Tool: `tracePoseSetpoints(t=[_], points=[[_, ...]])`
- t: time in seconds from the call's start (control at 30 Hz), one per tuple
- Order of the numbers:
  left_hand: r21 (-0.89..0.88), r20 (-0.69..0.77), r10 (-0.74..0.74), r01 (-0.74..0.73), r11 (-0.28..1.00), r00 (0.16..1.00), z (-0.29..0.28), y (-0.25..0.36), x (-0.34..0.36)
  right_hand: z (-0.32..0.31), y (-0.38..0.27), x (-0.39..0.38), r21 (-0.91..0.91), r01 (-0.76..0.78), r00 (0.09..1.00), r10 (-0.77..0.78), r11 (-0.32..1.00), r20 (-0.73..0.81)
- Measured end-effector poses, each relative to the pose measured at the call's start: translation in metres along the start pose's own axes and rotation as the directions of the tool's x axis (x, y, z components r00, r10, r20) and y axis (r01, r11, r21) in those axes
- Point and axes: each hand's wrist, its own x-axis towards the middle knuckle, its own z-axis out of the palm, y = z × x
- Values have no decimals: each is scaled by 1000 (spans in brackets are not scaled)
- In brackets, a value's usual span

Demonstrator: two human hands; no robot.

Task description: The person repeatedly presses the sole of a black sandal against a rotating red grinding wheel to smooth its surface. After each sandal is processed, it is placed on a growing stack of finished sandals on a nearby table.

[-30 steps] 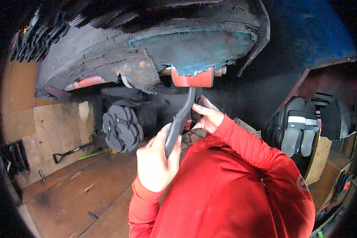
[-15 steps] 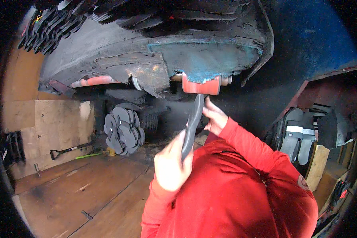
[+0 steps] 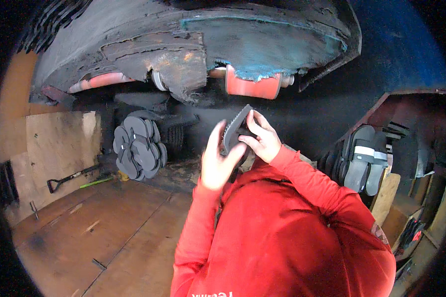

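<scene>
Between my hands, in front of my chest, is a dark grey sandal sole [image 3: 237, 126], tilted, with a ridged edge facing left. My right hand [image 3: 262, 138] pinches its upper right side with fingers and thumb. My left hand [image 3: 218, 161] is around the lower end, its fingers straight on the left side and its thumb at the bottom. Just beyond the sole's tip, and apart from it, sits a red roller [image 3: 252, 88] on a machine. A ragged blue-grey cloth flap [image 3: 267, 47] hangs over the roller's top.
Left of me hangs a cluster of grey flip-flops [image 3: 139, 146]. Grey slide sandals [image 3: 364, 158] with white bands are stacked at the right, by a wooden board [image 3: 385, 198]. A second red roller [image 3: 101, 81] lies farther left under the dust-covered hood [image 3: 134, 44]. Brown panels [image 3: 84, 237] cover the lower left.
The sole has been drawn back from the roller toward me and turned. My right hand has come down to its upper side, and my left hand has moved up and loosened its fingers.
</scene>
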Motion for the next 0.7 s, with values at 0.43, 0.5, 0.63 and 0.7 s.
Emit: tracePoseSetpoints(t=[0.43, 0.5, 0.63, 0.7], points=[[750, -11, 21, -5, 661, 1000, 38, 41, 77, -5, -26, 10, 860, -423, 906, 149, 284, 396], [743, 33, 43, -53, 667, 999, 42, 33, 89, -10, -20, 16, 835, -471, 877, 254, 285, 408], [719, -16, 61, -31, 694, 998, 47, 9, 90, -20, -3, 23, 788, -469, 883, 209, 399, 419], [532, -68, 144, -87, 842, 987, 48, -1, 78, -24, 0, 20, 653, -366, 921, 159, 663, 355]])
